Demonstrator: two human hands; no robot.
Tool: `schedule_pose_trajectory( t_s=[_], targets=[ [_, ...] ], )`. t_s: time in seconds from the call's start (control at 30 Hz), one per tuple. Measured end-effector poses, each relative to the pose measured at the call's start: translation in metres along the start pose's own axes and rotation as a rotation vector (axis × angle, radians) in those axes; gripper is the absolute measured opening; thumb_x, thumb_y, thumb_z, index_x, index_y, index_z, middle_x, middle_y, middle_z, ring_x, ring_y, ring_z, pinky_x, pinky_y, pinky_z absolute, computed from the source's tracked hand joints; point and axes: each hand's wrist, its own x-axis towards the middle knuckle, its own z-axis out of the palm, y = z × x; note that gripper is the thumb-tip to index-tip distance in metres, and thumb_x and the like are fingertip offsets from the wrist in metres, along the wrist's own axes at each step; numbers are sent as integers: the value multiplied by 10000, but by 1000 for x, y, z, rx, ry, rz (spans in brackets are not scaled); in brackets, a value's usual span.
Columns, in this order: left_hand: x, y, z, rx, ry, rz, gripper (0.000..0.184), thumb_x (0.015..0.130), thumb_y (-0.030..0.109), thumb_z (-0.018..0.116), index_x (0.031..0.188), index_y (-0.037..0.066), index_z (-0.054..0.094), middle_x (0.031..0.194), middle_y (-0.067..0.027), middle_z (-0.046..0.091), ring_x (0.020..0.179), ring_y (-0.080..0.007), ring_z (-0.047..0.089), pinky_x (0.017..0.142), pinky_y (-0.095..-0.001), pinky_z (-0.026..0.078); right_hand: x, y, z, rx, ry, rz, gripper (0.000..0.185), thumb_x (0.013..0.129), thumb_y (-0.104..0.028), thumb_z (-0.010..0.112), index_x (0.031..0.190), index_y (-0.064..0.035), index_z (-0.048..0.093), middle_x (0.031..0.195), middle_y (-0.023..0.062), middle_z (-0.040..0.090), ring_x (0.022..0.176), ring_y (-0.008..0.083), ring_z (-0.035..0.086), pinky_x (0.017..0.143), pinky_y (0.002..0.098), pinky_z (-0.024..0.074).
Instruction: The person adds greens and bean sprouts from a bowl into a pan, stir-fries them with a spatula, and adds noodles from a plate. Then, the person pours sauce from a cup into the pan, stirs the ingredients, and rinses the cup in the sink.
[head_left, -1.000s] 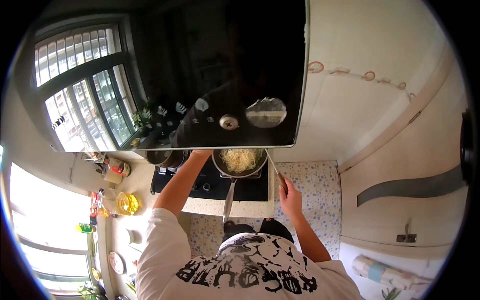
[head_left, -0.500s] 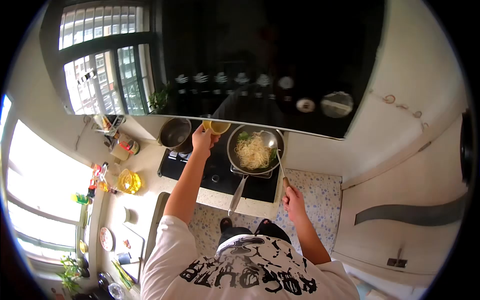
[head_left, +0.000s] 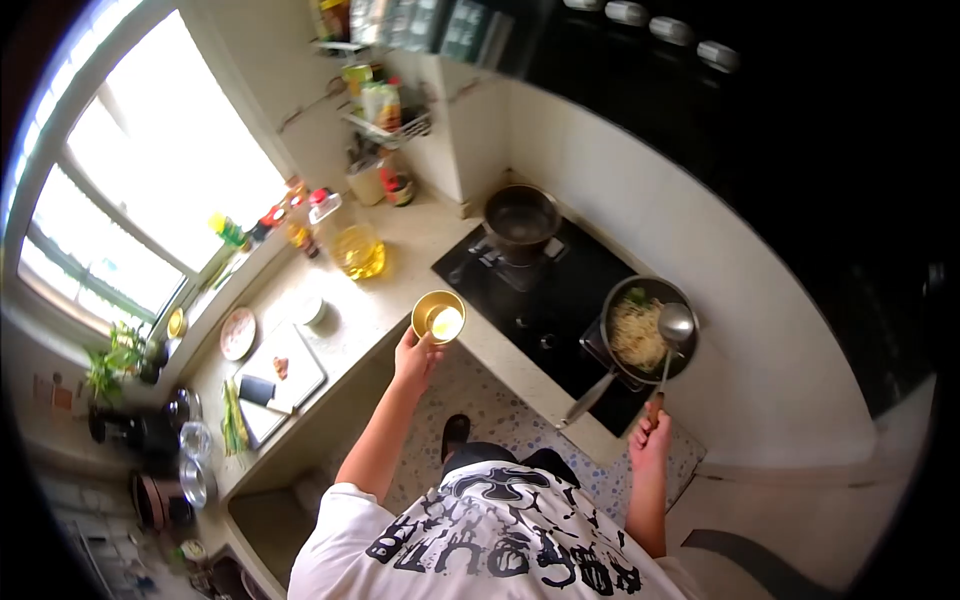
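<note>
My left hand grips a gold-coloured bowl by its near side, over the counter's front edge. A bright patch shows at the bottom of the bowl; whether it is content or reflection I cannot tell. My right hand is closed round the brown handle of a ladle, whose metal head lies over the frying pan. Pale noodle-like strands with some green leaves fill part of the pan. The pan sits on the right burner, its handle pointing toward me.
A dark pot stands on the left side of the black cooktop. Leftward on the counter are an oil jug, a small white cup, a cutting board with a cleaver, and a plate. The range hood overhangs the cooktop.
My view has swung left. The left hand has brought the bowl back from beside the pan, under the hood, to the counter's edge. The right hand still holds the ladle in the pan.
</note>
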Motion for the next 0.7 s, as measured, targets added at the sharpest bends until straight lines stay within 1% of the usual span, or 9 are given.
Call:
schedule_pose_trajectory(
  t_s=[0.07,0.1,0.17,0.27,0.33,0.4,0.6,0.63,0.7],
  targets=[
    [16,6,-40,2,82,12,376,1038,142,538,1410,144,480,812,-64,700,574,-82,615,431,-178,393,5,8,11,0,22,-23,310,1071,-385,451,1128,-146,641,638,-39,458,435,82,346,384,246,268],
    [27,8,-59,7,123,7,386,1038,143,539,1418,147,468,811,-63,700,574,-83,616,431,-180,398,10,14,13,28,-16,-25,336,1067,-436,480,1141,-150,640,627,-51,440,443,69,347,380,243,265],
    [55,12,-95,-17,167,-17,419,1041,134,536,1445,163,427,818,-75,702,561,-101,619,431,-206,425,8,25,29,40,-20,-35,340,1064,-443,489,1138,-147,640,623,-57,436,438,67,341,376,241,257],
    [102,12,-135,-21,227,9,416,1047,131,527,1446,172,417,831,-94,701,547,-116,619,416,-218,415,11,43,42,65,-60,-49,338,1058,-442,505,1152,-145,634,628,-64,439,428,59,342,364,228,256],
    [128,17,-152,-71,271,-31,415,1054,127,511,1450,177,397,838,-109,697,540,-131,623,392,-226,398,3,53,54,103,-126,-49,332,1047,-439,530,1159,-146,636,629,-65,443,425,53,356,362,223,270],
    [155,19,-165,-111,324,-62,418,1059,130,503,1455,185,382,836,-110,695,542,-134,626,383,-226,385,-10,67,67,94,-76,-79,336,1046,-440,532,1167,-143,633,625,-63,446,413,53,348,357,223,271],
    [221,11,-198,-122,308,-113,395,1084,192,459,1465,237,363,840,-104,705,556,-135,643,389,-219,361,-37,92,90,49,26,-116,329,1048,-439,530,1174,-151,628,623,-64,443,413,54,346,355,224,269],
    [228,10,-202,-110,302,-131,396,1092,224,442,1477,255,354,842,-98,709,568,-134,651,393,-219,369,-41,94,93,52,36,-122,328,1048,-440,529,1175,-154,627,622,-64,443,413,54,346,355,225,267],
    [235,5,-204,-114,308,-157,406,1094,229,433,1488,272,343,843,-94,709,573,-133,654,401,-222,383,-47,97,95,66,47,-134,325,1048,-440,529,1175,-157,625,620,-64,439,413,55,346,355,227,266]
  ],
)
